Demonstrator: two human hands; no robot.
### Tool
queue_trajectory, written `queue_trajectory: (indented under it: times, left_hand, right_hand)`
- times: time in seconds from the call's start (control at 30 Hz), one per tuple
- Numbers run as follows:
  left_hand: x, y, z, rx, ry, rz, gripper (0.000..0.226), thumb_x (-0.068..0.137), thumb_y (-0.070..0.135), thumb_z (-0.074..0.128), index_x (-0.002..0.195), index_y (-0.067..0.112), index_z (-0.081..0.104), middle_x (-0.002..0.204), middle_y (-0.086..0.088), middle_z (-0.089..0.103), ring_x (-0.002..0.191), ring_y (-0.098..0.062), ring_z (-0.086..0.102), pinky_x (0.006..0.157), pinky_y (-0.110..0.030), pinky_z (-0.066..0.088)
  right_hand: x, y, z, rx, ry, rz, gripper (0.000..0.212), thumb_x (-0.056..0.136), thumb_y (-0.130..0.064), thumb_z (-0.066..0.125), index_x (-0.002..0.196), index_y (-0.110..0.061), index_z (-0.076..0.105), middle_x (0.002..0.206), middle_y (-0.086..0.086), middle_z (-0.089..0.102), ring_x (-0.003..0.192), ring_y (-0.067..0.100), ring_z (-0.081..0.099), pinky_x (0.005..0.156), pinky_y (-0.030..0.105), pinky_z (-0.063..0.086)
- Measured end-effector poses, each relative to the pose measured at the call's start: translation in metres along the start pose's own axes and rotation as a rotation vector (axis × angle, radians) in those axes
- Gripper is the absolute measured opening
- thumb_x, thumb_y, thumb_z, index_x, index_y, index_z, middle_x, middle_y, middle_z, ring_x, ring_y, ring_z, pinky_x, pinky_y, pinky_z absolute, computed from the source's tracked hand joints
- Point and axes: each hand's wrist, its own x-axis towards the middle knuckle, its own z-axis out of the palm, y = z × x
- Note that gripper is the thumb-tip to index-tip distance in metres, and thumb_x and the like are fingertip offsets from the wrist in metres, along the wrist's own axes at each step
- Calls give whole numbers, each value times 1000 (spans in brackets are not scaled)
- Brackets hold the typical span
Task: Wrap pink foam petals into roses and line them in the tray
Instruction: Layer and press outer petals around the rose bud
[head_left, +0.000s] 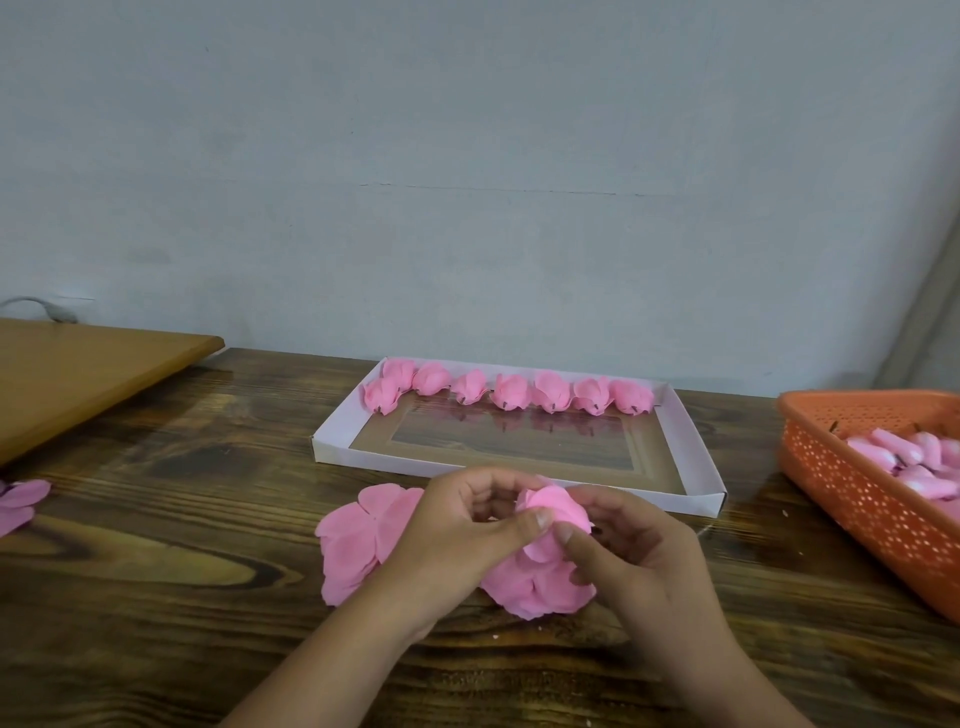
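Left hand (467, 525): fingers curled, thumb pressed on half-wrapped rose (555, 512), pinching it. Right hand (631, 540): fingers curled round same rose from other side, thumb tip on petal edge. Rose held just in front of white cardboard tray (696, 457). Loose pink foam petals (353, 540), thin, soft, rounded, spread flat under hands on dark glossy wood-grain surface (156, 571). Finished roses (511, 391) in row along tray's far wall. Orange perforated plastic basket (862, 499) right of tray, holding pale pink pieces.

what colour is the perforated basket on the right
Orange, with small holes dotted across its wall. The basket shows in the head view, at the right edge.
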Motion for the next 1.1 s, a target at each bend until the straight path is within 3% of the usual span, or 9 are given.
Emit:
queue_trajectory:
  times: [0.17, 0.3, 0.47, 0.57, 0.67, 0.77, 0.87, 1.0, 1.1]
  left_hand:
    - [1, -1, 0, 55, -1, 13, 21, 85, 14, 79, 101, 27, 78, 98, 7, 78, 94, -11, 72, 79, -23, 59]
    - [1, 2, -2, 43, -19, -7, 20, 90, 28, 73, 109, 34, 73, 104, 17, 76, 98, 2, 69, 80, -16, 56]
    - [1, -2, -4, 171, -121, 80, 56, 75, 52, 79, 126, 50, 54, 120, 26, 69, 113, 5, 62, 96, -24, 47]
    - [0, -11, 1, 292, -127, 191, 65, 71, 52, 83, 126, 59, 48, 129, 28, 62, 123, 3, 56, 103, -31, 44]
    - [0, -16, 5, 319, -15, 293, 52, 73, 44, 82, 118, 52, 57, 122, 24, 64, 119, -2, 59, 97, -24, 47]
    - [1, -16, 6, 332, 60, 416, 27, 74, 38, 85, 95, 40, 70, 119, 20, 63, 117, -6, 60, 91, -12, 46]
    - [0, -11, 4, 287, 69, 389, 13, 73, 34, 87, 75, 40, 75, 116, 23, 61, 115, -1, 59, 91, -10, 45]
    - [-4, -7, 6, 277, 21, 366, 11, 67, 40, 84, 74, 33, 80, 122, 27, 58, 122, -1, 55, 91, -10, 47]
    - [-6, -4, 8, 259, 14, 365, 9, 68, 44, 83, 74, 37, 80, 128, 31, 56, 126, 6, 51, 91, -5, 44]
  right_hand:
    - [1, -1, -2, 145, -63, 103, 27, 72, -21, 74, 97, -29, 79, 93, 6, 78, 80, 17, 75, 66, 25, 57]
    - [3, 2, -5, 324, -73, 297, 32, 72, -23, 76, 103, -16, 79, 91, 11, 77, 66, 11, 68, 63, 27, 56]
    - [8, 4, -14, 564, -52, 462, 37, 70, -24, 77, 102, -6, 77, 80, 7, 72, 57, 7, 61, 60, 21, 56]
    - [9, 3, -15, 636, -63, 476, 30, 74, -21, 74, 98, -4, 77, 75, 8, 67, 57, 8, 61, 58, 19, 57]
    - [8, 2, -13, 635, -76, 479, 24, 77, -20, 73, 95, -6, 77, 74, 8, 67, 58, 9, 62, 58, 19, 57]
    - [7, 1, -10, 651, -91, 489, 23, 79, -18, 71, 96, -4, 76, 76, 11, 68, 61, 12, 62, 57, 20, 57]
    - [6, 1, -7, 654, -79, 498, 28, 77, -19, 72, 100, -2, 74, 77, 13, 64, 62, 13, 61, 56, 20, 57]
    - [5, 3, -3, 647, -56, 480, 37, 82, -19, 69, 109, 6, 68, 88, 19, 65, 66, 17, 62, 58, 21, 57]
    - [3, 2, 0, 639, -62, 459, 28, 83, -16, 68, 103, 3, 71, 86, 18, 70, 65, 17, 66, 54, 23, 56]
